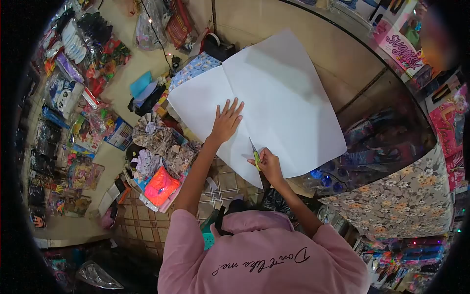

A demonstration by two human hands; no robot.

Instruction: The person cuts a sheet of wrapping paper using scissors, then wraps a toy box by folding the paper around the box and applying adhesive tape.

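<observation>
A large sheet of white paper [293,98] spreads out in front of me. My left hand [226,121] lies flat on its left part, fingers stretched and spread, holding nothing. In my right hand [269,165] is a pair of scissors [255,156] with green handles, my fingers closed around them. Their blades point away from me over the lower part of the sheet, to the right of my left hand. A line runs down the sheet from its upper edge; I cannot tell whether it is a crease or a cut.
Left of the paper lie folded floral fabrics [147,132] and a bright orange packet [162,186]. Packaged goods [88,122] hang along the left side. At the right are a glass case [382,132], a floral cloth [401,196] and pink boxes [399,51].
</observation>
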